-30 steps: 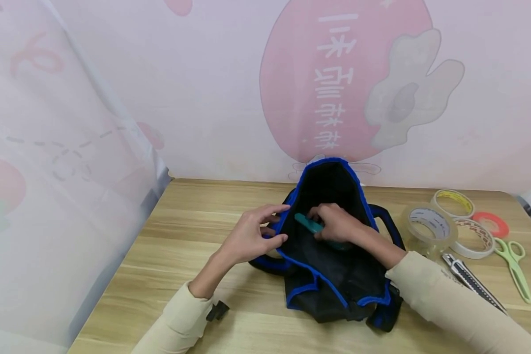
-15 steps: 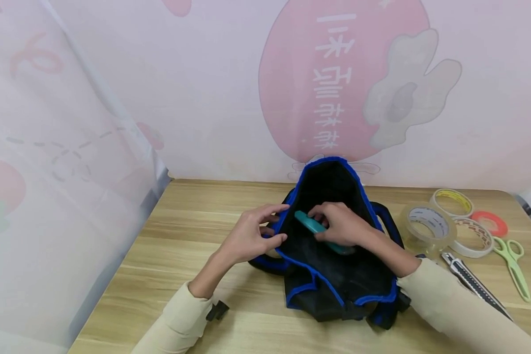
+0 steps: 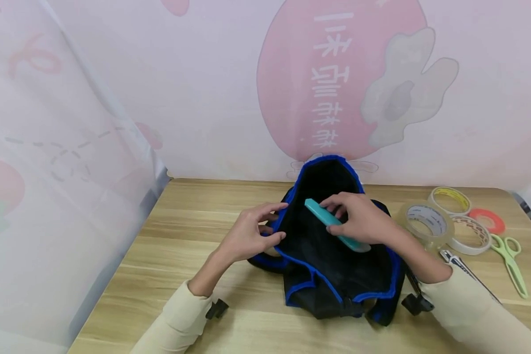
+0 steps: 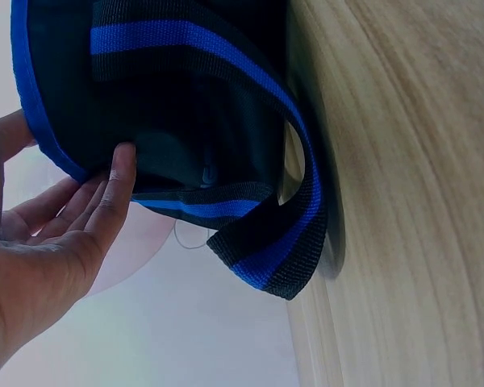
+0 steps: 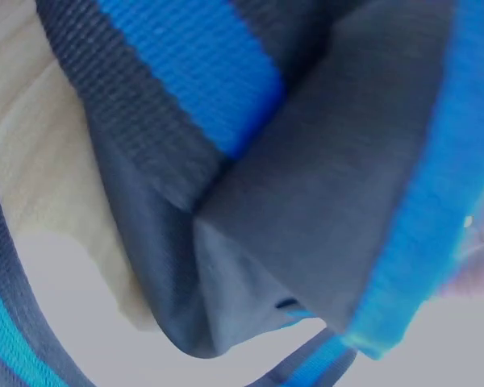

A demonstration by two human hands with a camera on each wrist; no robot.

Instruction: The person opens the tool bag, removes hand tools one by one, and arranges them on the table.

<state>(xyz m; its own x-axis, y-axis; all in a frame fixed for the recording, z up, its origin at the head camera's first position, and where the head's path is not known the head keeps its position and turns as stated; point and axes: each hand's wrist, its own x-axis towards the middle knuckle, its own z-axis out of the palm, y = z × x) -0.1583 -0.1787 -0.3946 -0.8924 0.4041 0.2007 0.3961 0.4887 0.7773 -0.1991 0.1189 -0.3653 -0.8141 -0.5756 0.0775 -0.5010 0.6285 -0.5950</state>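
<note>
A black bag [image 3: 327,290] with blue trim stands on the table, its mouth gaping upward. My left hand [image 3: 252,233] grips the left rim, thumb on one side and fingers on the other; the left wrist view has the fingers against the black cloth, beside a blue-striped strap [image 4: 266,250]. Over the bag's mouth, my right hand [image 3: 360,219] pinches a long, slim teal object [image 3: 320,212] with a pale lower end. Its kind I cannot tell. The right wrist view is filled by the bag's side [image 5: 323,161] and strap, with the hand mostly out of sight.
Right of the bag lie a clear tape roll [image 3: 427,223], two paler tape rolls including one with a yellow core [image 3: 451,199], and a red ring [image 3: 488,221]. Green scissors [image 3: 513,265] and a utility knife [image 3: 457,263] lie nearby. A printed curtain [image 3: 203,98] hangs behind the table.
My right hand has risen from inside the bag, bringing the teal object up and slightly right, so more of it shows. The left hand has stayed at the rim.
</note>
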